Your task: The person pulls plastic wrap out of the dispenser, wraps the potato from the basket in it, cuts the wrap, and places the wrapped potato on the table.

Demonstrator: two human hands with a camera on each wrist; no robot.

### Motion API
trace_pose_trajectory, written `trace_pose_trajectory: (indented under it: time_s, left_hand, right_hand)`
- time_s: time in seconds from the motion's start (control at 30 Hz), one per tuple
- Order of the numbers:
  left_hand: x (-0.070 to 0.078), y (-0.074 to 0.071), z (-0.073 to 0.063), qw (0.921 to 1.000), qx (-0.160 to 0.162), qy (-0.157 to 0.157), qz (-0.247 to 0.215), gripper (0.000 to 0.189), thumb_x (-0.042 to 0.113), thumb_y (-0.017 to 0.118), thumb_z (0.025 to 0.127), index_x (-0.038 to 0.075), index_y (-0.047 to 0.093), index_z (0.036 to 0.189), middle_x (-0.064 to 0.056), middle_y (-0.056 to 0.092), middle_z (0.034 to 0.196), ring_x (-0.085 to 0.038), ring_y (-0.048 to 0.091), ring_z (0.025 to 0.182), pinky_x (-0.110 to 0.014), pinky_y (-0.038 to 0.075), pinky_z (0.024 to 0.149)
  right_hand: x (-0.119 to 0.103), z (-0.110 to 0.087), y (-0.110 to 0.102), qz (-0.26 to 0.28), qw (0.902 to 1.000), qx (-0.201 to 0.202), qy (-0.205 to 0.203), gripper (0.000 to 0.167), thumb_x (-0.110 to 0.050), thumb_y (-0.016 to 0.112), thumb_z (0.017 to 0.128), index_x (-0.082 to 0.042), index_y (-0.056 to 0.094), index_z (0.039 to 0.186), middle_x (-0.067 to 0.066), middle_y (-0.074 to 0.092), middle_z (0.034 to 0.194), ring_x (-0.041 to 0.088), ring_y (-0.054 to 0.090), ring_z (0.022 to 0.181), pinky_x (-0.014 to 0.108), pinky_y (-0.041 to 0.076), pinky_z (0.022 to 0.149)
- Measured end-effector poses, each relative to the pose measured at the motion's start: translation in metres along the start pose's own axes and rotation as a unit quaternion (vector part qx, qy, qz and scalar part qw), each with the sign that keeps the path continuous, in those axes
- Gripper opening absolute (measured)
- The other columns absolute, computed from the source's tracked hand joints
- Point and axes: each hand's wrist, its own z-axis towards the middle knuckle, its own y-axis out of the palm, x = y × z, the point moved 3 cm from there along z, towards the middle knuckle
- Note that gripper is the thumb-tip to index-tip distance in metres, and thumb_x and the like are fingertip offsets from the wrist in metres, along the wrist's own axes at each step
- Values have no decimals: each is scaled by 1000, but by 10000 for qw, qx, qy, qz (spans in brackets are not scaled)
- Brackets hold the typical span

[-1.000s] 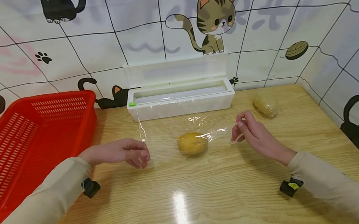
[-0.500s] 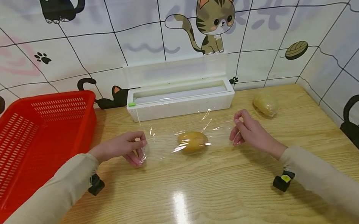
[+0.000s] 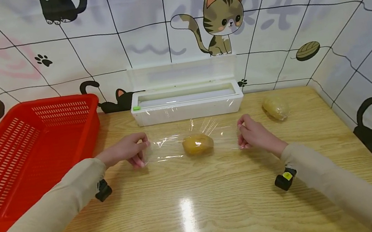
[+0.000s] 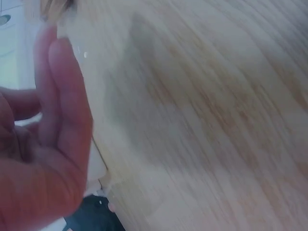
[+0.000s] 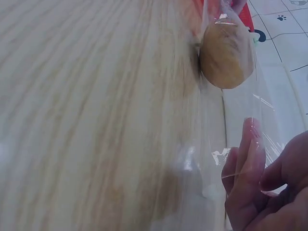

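The left hand (image 3: 128,151) has thumb and fingers drawn together on the near left part of the clear film (image 3: 165,142); the right hand (image 3: 253,134) pinches the opposite side, its other fingers curled in; the sheet spans the gap between them and seems to reach back toward the white box (image 3: 189,111), beyond both hands. The yellow potato-like item (image 3: 198,145) sits on the surface (image 3: 144,225) between the hands, touching neither, with film across its upper side.

The film looks very light, limp and slippery — likely to cling to skin and fold on itself; its outer corners, pinched as each hand has them, would be the best hold, kept evenly taut; a hard tug might tear it. The item should be firm, fairly weighty for its size and not fragile; being rounded, it could roll, so its two ends — one facing each hand — would give the steadiest grip.
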Motion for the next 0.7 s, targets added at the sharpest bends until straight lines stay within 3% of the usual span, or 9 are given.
trace_pose_trajectory:
  time_s: [0.2, 0.33, 0.43, 0.53, 0.7]
  left_hand:
    - [0, 6, 8, 9965, 438, -11, 709, 10, 9, 49, 100, -1, 50, 99, -9, 58, 61, -12, 58, 45, -28, 52, 49]
    - [2, 12, 11, 9915, 769, 175, 1037, 8, 4, 53, 97, -2, 49, 93, -9, 54, 56, -12, 56, 43, -28, 51, 45]
    - [3, 19, 13, 9865, 1000, 319, 1257, 8, 0, 54, 95, -1, 47, 91, -9, 55, 57, -13, 56, 42, -28, 50, 43]
    - [5, 24, 12, 9810, 1183, 420, 1482, 7, -3, 53, 95, -2, 46, 92, -8, 56, 58, -14, 56, 43, -27, 50, 44]
    - [6, 29, 12, 9709, 1396, 430, 1900, 8, -4, 53, 94, -2, 45, 95, -6, 57, 63, -14, 55, 42, -28, 48, 45]
  right_hand:
    - [-5, 9, 3, -471, 9989, 19, -72, 16, -5, 31, 101, 7, 39, 109, 13, 56, 69, 15, 58, 53, 27, 49, 50]
    - [-1, 11, 9, -1118, 9926, 94, -457, 10, 3, 35, 95, 2, 38, 105, 10, 54, 61, 17, 56, 50, 29, 47, 50]
    - [-2, 8, 15, -1743, 9813, 232, -787, 15, 8, 39, 88, -2, 39, 98, 11, 48, 69, 27, 52, 66, 32, 42, 53]
    - [-6, 5, 20, -2163, 9724, 264, -831, 20, 13, 42, 81, -4, 44, 91, 13, 42, 79, 32, 43, 79, 33, 40, 54]
    - [-9, 5, 25, -2343, 9696, 194, -675, 19, 11, 44, 83, -5, 50, 90, 13, 41, 83, 31, 45, 81, 34, 42, 56]
